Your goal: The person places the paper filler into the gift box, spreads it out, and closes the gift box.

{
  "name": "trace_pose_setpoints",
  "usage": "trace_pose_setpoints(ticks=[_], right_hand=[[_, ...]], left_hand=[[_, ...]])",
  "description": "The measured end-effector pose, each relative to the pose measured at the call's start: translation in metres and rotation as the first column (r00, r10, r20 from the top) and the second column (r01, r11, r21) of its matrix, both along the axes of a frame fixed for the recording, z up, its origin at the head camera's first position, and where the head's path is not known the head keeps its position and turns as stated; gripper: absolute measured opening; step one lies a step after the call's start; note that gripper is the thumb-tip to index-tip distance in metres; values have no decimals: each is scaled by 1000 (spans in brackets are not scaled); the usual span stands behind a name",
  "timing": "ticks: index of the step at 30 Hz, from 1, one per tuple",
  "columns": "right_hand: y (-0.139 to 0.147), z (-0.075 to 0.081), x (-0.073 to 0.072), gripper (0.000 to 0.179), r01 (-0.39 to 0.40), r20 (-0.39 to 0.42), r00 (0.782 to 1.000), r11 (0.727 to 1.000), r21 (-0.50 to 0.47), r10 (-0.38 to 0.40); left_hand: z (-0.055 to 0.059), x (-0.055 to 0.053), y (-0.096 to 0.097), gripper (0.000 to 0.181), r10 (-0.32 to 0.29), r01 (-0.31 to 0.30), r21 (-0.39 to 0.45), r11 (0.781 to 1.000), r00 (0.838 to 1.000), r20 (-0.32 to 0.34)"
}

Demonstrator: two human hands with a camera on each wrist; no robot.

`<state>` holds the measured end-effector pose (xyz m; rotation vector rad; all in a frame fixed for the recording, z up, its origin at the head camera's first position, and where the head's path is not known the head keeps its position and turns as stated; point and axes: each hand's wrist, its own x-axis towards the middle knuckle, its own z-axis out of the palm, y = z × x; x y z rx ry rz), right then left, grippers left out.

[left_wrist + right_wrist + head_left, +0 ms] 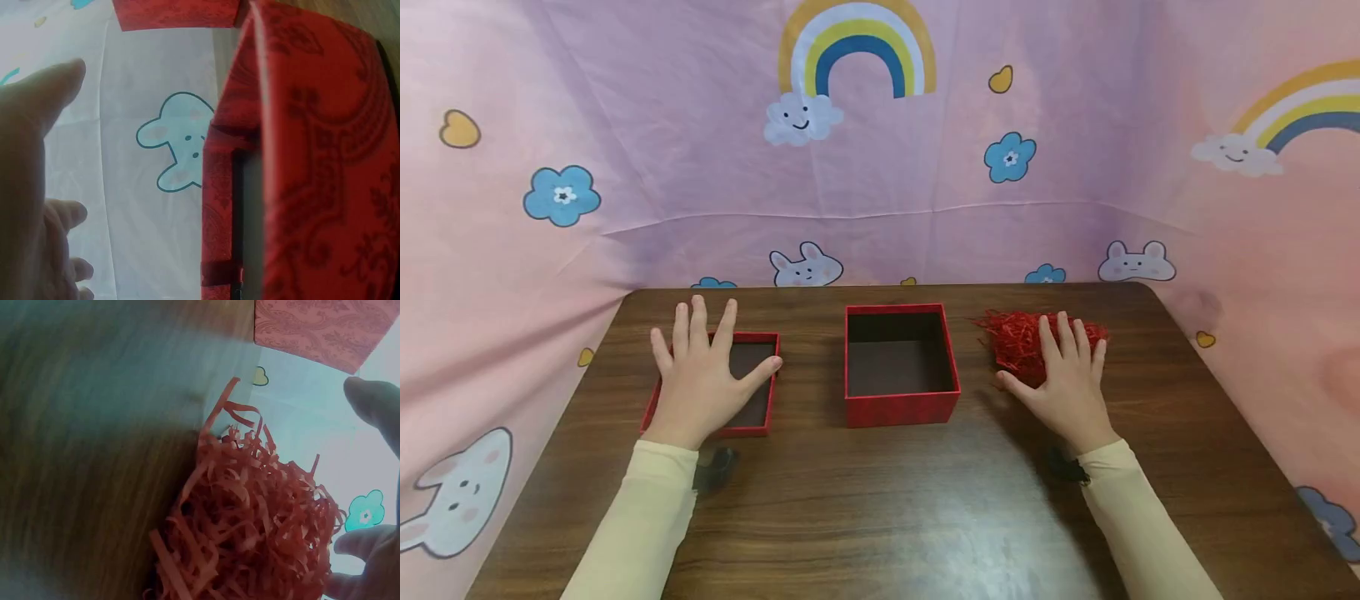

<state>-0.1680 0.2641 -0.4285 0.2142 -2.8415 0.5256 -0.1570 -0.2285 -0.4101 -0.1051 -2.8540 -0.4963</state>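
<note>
Fingers spread wide, my left hand [702, 383] hovers over a shallow red box lid [745, 432] that lies with its dark inside facing up. In the left wrist view the lid's patterned red wall [331, 137] stands close beside the hand. My right hand [1067, 387], also spread, is over a heap of red shredded paper [1017, 342] and hides part of it. Loose curly strands of the shredded paper [244, 519] show in the right wrist view, with the fingertips beside them. Between the hands stands a square red box [902, 408], its top uncovered and its dark inside bare.
The brown wooden table [880, 517] carries all these things. Behind it and at both sides hangs a pink and purple curtain [887, 167] printed with rainbows, flowers and rabbits. A dark strap piece [1063, 467] shows at the right wrist.
</note>
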Motion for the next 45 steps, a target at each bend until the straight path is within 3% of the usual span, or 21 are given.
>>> trace_pose_setpoints(ticks=[4,7,10,13,15,17,22,25,28,31,33,37,42,45], right_hand=[[1,4,3,111,4,-11,1000,999,-34,-4],[3,12,6,110,0,-21,1000,999,-48,-1],[8,24,6,106,-6,-31,1000,999,-41,5],[15,41,3,101,-20,-17,1000,999,-35,19],[19,54,-1,96,-40,10,999,998,-37,40],[23,67,-5,89,-58,54,997,998,-37,60],[21,93,-18,68,-129,173,976,991,-33,133],[15,100,-27,57,-175,248,953,984,-22,175],[10,100,-36,50,-207,305,933,978,16,192],[9,94,-46,50,-232,346,918,970,69,195],[9,88,-51,52,-243,372,908,966,86,195],[11,72,-57,58,-248,418,887,966,77,194],[14,53,-61,63,-238,454,867,971,20,203],[16,41,-63,63,-227,445,873,974,13,198]], left_hand=[[5,2,2,108,-19,21,56,998,1000,-21],[9,6,7,102,-36,44,162,986,998,-54],[15,8,14,93,-53,76,302,950,995,-86],[22,10,25,84,-93,120,443,888,992,-82],[26,11,33,80,-136,139,507,851,990,-44],[29,9,43,77,-186,157,538,828,982,0],[25,1,67,74,-273,158,551,819,953,132],[15,-4,79,74,-305,114,600,792,925,226],[3,-9,88,75,-367,50,703,709,878,307],[-7,-11,93,77,-432,-22,794,608,829,354],[-10,-12,95,77,-459,-55,825,563,809,367],[-14,-12,96,77,-469,-89,847,524,800,374],[-13,-11,98,74,-463,-98,850,517,803,374],[-13,-11,100,74,-463,-97,851,516,804,373]])
